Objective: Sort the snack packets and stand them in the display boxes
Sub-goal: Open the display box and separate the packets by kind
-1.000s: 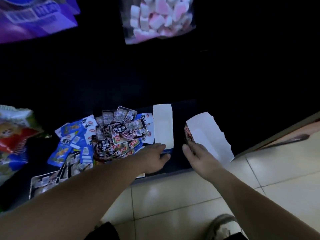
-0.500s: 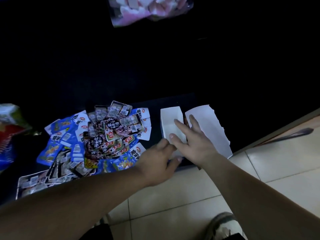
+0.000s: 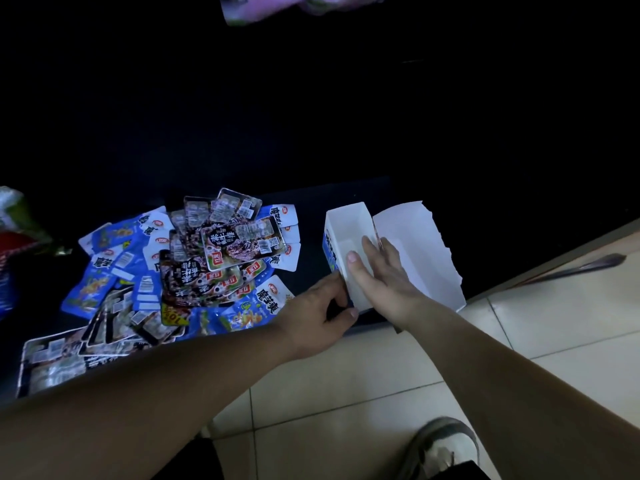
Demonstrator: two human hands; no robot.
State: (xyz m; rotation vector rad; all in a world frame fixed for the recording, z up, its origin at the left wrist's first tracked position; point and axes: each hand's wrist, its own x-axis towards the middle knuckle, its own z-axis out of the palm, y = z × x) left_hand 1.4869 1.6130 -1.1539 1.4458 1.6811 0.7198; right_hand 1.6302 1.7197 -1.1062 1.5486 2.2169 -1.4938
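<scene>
The left hand [image 3: 320, 315] pinches the near corner of the open white cardboard box [image 3: 346, 225], the right hand [image 3: 386, 275] grips its right wall, and shiny blue and black snack packets [image 3: 221, 261] lie left of both hands.

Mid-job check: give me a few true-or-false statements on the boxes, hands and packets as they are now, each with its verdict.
1. The blue-printed box already holds packets. False: the part of its inside that shows is bare white.
2. Both the left hand and the right hand touch that box. True.
3. The packet pile lies left of it, blue and dark packets mixed. True.
4. The second white box sits left of the pile. False: it is right of the blue-printed box.
</scene>
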